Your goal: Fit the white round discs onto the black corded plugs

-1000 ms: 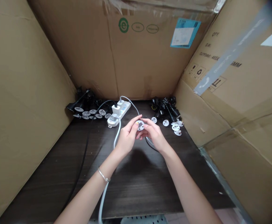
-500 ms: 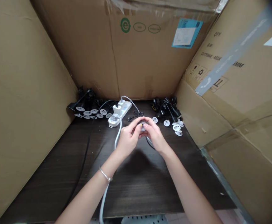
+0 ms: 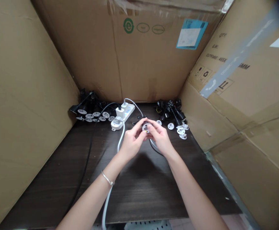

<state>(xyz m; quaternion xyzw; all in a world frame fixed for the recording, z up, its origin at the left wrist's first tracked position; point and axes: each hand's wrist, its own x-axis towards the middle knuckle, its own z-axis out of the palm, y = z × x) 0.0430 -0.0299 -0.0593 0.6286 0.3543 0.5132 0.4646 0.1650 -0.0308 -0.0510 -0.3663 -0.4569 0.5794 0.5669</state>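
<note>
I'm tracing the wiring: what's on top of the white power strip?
A boxy white adapter and pale plugs sit on the power strip; whatever lies beneath them is covered.

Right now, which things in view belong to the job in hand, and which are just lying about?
In the job:
white disc, held by left hand and right hand
left pile and right pile, likely: similar discs show there

Apparently just about:
power strip, use unclear
black cable, white cable
cardboard
</note>
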